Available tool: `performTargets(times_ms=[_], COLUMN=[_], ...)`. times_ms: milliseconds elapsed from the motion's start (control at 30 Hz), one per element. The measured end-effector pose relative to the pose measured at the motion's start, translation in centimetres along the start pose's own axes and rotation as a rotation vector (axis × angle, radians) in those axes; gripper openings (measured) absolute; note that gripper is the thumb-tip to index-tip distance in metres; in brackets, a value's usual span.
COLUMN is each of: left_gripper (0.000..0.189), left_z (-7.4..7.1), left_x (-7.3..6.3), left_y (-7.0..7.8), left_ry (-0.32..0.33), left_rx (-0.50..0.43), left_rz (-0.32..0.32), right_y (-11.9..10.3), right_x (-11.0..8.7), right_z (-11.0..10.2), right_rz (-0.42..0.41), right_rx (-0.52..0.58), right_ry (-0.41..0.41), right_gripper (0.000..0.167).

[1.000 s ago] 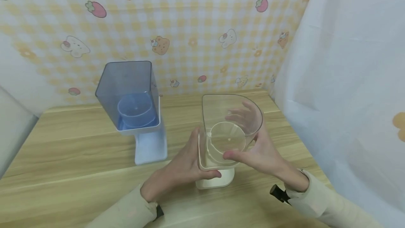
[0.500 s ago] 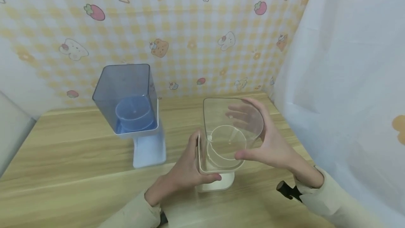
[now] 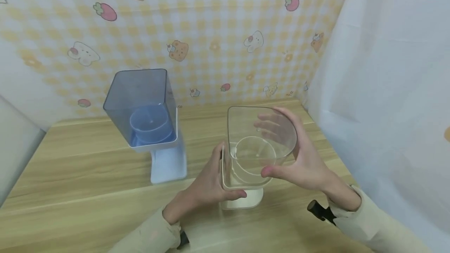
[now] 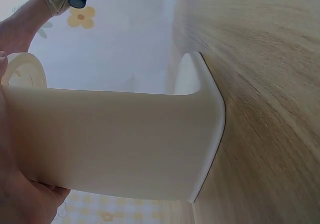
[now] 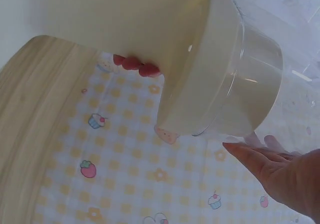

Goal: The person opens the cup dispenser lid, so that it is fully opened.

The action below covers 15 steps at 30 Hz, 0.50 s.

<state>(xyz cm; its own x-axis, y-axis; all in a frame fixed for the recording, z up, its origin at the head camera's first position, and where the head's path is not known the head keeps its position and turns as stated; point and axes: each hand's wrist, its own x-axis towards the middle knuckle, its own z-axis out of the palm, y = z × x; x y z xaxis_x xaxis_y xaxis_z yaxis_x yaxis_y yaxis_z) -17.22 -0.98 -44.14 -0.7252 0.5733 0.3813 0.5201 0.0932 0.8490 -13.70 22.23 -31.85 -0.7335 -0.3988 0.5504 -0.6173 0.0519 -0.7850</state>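
A clear plastic container (image 3: 242, 128), flat on one side and rounded on the other, sits on top of a cream stand (image 4: 115, 139). The stand's foot rests on the wooden table. My left hand (image 3: 207, 182) grips the upper part of the stand, thumb in front; its fingertips show behind the stand in the right wrist view. Round the curved side of the container goes my right hand (image 3: 307, 163), thumb at the front and fingers spread behind, seen through the plastic. Farther left stands a similar light blue stand (image 3: 168, 163) topped by a grey tinted container (image 3: 140, 87).
The wooden table (image 3: 88, 182) reaches back to a yellow checked cloth (image 3: 211, 22) with printed cakes and strawberries. A white sheet (image 3: 386, 89) hangs along the right side. A pale panel (image 3: 17, 128) borders the table at the left.
My right hand has shifted right and backward round the container, its thumb moving right along the front. The clear container sits slightly farther right. My left hand keeps its grip on the stand.
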Motion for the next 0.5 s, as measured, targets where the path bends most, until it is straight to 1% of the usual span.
performTargets(times_ms=[100, 167, 333, 400, 500], left_gripper=[0.115, 0.117, 0.122, 0.119, 0.117], left_z=[0.08, 0.14, 0.17, 0.21, 0.32], left_x=[0.06, 0.06, 0.04, 0.03, -0.08], left_y=[-0.05, -0.07, 0.02, 0.02, -0.04], left_ry=[0.001, 0.007, 0.013, 0.012, 0.019], left_rx=[-0.016, -0.022, -0.026, -0.043, -0.061], left_rz=[-0.014, -0.023, -0.019, -0.015, -0.015], right_y=[-0.04, -0.16, -0.54, -0.63, -0.60], right_x=[0.27, 0.52, 0.79, 0.72, 0.56], right_z=[-0.16, -0.23, -0.24, -0.23, -0.21], right_rz=[-0.014, -0.004, 0.079, 0.106, 0.119], right_rx=[-0.018, -0.029, -0.039, -0.048, -0.059], right_ry=[-0.019, -0.023, -0.009, -0.003, -0.002], right_gripper=[0.111, 0.109, 0.105, 0.106, 0.105])
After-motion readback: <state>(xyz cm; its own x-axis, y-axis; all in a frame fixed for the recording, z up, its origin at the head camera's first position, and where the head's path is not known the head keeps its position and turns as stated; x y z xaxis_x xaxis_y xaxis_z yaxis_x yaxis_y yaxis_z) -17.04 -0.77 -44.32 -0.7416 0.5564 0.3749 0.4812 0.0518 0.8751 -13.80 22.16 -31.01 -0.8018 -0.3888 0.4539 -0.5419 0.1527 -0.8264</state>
